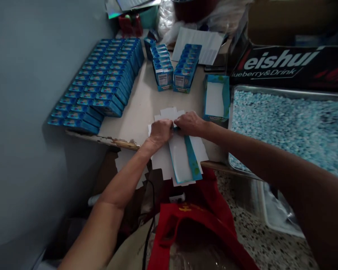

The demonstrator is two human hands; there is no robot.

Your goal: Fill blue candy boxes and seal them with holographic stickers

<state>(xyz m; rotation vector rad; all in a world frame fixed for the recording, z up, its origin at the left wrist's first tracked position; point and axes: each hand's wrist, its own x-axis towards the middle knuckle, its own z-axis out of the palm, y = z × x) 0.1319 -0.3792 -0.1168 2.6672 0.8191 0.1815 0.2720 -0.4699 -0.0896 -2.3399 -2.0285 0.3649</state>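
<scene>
My left hand (160,131) and my right hand (189,123) meet over a flat, unfolded carton blank (183,155), white inside with a teal edge, lying on a stack of white blanks (160,159) at the table's front edge. Both hands have their fingers curled down and pinch the blank's far end. A half-formed teal tray box (216,98) stands open just right of my right hand.
Rows of small blue boxes (101,84) fill the table's left side, and two shorter rows (174,69) stand at the back. A metal tray of light blue pellets (293,127) lies at the right. A dark printed carton (287,63) stands behind it. Red cloth (191,225) lies below.
</scene>
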